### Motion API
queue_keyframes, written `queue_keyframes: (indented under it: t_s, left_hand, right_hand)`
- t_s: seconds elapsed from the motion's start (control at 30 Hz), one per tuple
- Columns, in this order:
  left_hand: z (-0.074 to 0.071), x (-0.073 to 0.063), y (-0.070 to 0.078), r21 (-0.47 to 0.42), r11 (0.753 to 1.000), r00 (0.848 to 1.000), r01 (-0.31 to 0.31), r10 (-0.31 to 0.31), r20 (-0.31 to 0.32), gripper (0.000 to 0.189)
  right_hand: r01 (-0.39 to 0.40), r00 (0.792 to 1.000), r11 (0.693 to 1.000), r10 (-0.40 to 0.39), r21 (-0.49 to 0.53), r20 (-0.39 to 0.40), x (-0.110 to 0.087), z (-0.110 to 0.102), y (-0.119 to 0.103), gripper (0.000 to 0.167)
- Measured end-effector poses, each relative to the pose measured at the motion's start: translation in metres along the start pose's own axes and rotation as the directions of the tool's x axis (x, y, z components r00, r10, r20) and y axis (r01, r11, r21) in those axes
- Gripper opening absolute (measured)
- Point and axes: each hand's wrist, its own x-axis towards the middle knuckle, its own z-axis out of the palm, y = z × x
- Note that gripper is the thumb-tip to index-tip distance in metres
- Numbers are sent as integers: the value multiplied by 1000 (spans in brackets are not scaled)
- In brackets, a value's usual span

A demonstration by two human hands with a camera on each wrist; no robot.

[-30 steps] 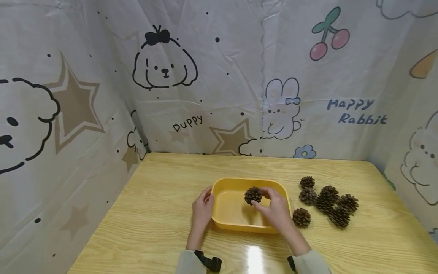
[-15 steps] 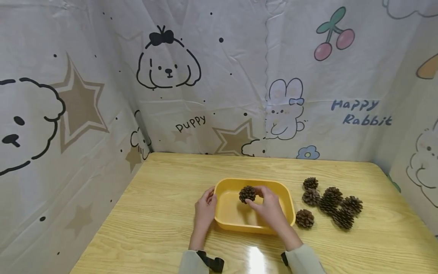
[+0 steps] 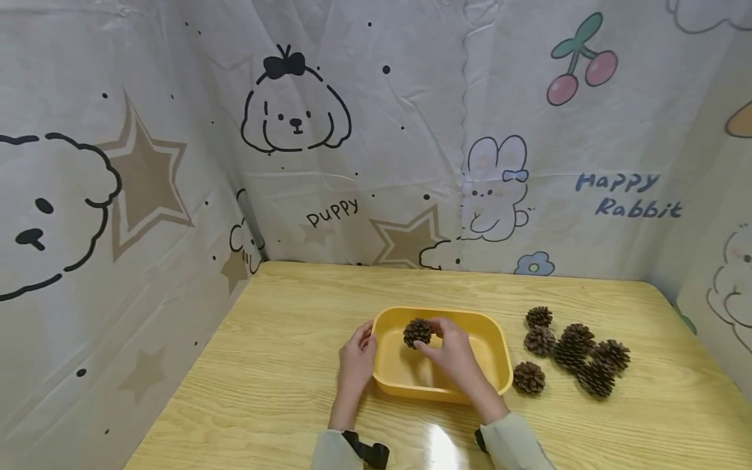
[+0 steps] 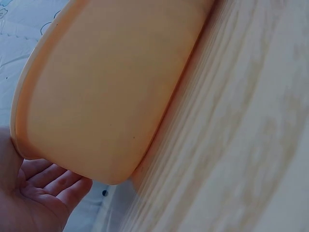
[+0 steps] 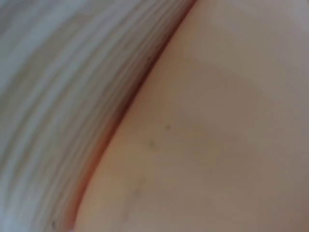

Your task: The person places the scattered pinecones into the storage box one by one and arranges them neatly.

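Inside the yellow plastic tray (image 3: 435, 393), over its left half, a brown pine cone (image 3: 417, 333) is pinched between the thumb and fingers of my right hand (image 3: 455, 352). My left hand (image 3: 357, 359) rests against the tray's left end. In the left wrist view, the left fingers (image 4: 60, 181) lie loosely extended by the end of the tray wall (image 4: 111, 96), just below the rim. The right wrist view holds only the tray's outer wall (image 5: 207, 125) and the wood-grain tabletop; the right hand and pine cone are outside it.
Right of the tray, several pine cones lie on the wooden table (image 3: 282, 352). One pine cone (image 3: 529, 378) sits close to the tray's right side; others cluster around another pine cone (image 3: 574, 344). A printed cloth (image 3: 352, 130) hangs behind the table.
My right hand has carried the pine cone leftward within the tray. The left hand stays at the tray's left end. The whole head view has shifted slightly.
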Motion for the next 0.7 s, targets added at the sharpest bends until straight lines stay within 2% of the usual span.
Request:
queue_keyframes:
  t_s: [0.27,0.7]
  left_hand:
    - [1,1,-1,-2,1000,1000,-3,3,-10,34]
    - [0,0,1,-13,1000,1000,-21,21,-17,34]
  right_hand:
    - [34,999,999,-34,-18,13,5,7,-3,42]
    - [10,998,999,-7,-44,55,12,19,-6,40]
